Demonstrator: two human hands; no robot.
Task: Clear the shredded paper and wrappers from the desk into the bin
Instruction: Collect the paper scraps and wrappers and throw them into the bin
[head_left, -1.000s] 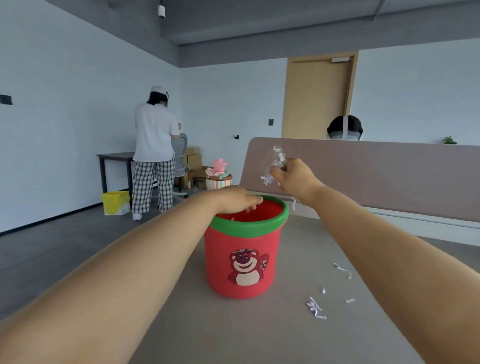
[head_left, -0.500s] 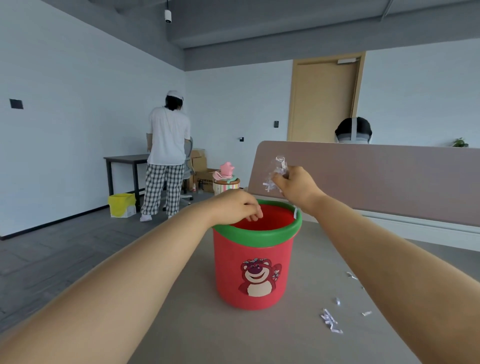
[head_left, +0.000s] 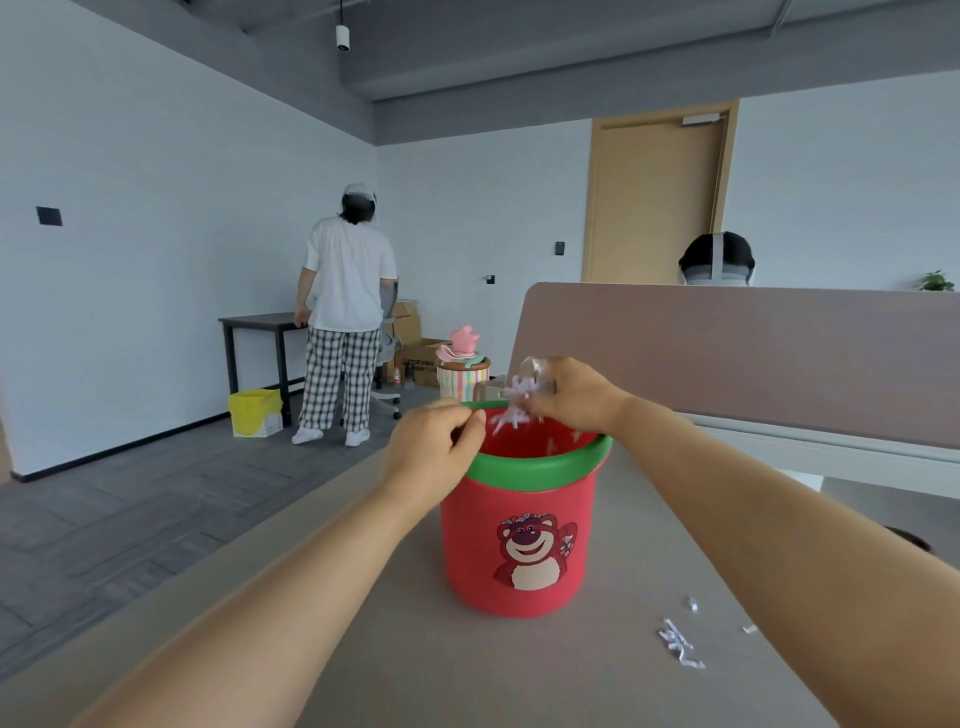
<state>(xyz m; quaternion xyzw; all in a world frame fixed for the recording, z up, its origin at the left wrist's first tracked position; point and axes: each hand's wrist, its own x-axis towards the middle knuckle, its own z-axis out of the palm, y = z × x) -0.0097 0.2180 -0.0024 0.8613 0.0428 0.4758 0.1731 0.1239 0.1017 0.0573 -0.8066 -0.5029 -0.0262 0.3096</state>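
Fingers (head_left: 540, 382) of the right hand (head_left: 576, 397) pinch one clump of white shredded paper strips and clear wrapper (head_left: 517, 397) above the mouth of the bin. Fingers of the left hand (head_left: 434, 449) are curled together at the near-left rim; whether they hold anything cannot be told. One red plastic bin with a green rim and a bear picture (head_left: 519, 540) stands upright on the grey desk (head_left: 467, 670). To its right on the desk lie one small pile of white paper shreds (head_left: 679, 644) and two separate scraps nearby.
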